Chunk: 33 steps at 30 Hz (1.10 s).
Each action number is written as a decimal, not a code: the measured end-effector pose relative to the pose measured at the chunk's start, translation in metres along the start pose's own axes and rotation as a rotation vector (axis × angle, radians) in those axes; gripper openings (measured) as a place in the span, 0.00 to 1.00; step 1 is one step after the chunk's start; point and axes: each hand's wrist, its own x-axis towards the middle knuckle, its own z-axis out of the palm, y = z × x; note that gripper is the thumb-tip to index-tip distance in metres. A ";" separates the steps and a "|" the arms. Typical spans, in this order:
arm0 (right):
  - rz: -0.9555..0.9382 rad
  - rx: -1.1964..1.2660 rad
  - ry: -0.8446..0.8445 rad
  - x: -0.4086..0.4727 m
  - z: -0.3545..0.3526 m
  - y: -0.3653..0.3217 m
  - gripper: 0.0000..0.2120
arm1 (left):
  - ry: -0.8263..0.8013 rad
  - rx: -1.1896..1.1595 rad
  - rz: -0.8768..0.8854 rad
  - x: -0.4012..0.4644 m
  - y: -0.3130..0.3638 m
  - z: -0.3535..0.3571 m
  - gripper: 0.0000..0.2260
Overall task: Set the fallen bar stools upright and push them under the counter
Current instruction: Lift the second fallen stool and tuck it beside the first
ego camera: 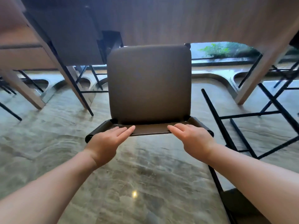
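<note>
- Upright stool [149,84]: brown padded seat, roughly square with rounded corners, seen from above; low backrest [150,128] of the same brown material runs along the near edge, ending in dark rounded caps at both corners.
- Position: the stool stands on the marble floor [129,183] in the middle of the view, its far edge at or just under the wooden counter [178,18]; exact overlap cannot be told.
- Second stool [252,120]: black metal frame lying tipped on the floor to the right, legs and crossbars pointing away; its seat shows only at the lower right edge.
- Another stool [76,39] sits tucked beneath the counter at the left, thin black legs reaching the floor.
- Left hand [107,143]: arm stretched forward, palm down, fingers straight and together, fingertips resting on the backrest's top edge left of centre. Flat, not wrapped round anything.
- Right hand [193,139]: mirrored pose, palm down, fingers extended onto the backrest right of centre. Also flat, gripping nothing.
- Both forearms are bare and nearly symmetrical.
</note>
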 end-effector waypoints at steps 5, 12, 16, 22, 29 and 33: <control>0.041 -0.080 0.081 0.074 -0.051 0.034 0.32 | 0.057 0.050 0.103 0.078 -0.050 -0.040 0.34; 0.165 -0.181 0.059 0.172 -0.105 0.079 0.34 | 0.069 0.035 0.081 0.181 -0.113 -0.077 0.38; 0.202 -0.172 0.001 0.212 -0.125 0.096 0.40 | 0.029 0.043 0.062 0.219 -0.137 -0.090 0.44; 0.211 -0.198 -0.035 0.257 -0.144 0.120 0.41 | 0.030 0.018 0.025 0.266 -0.165 -0.100 0.44; 0.207 -0.170 -0.005 0.325 -0.161 0.164 0.40 | -0.019 0.053 -0.034 0.337 -0.203 -0.112 0.45; 0.177 -0.146 -0.001 0.362 -0.168 0.191 0.39 | -0.028 0.059 -0.042 0.373 -0.225 -0.118 0.44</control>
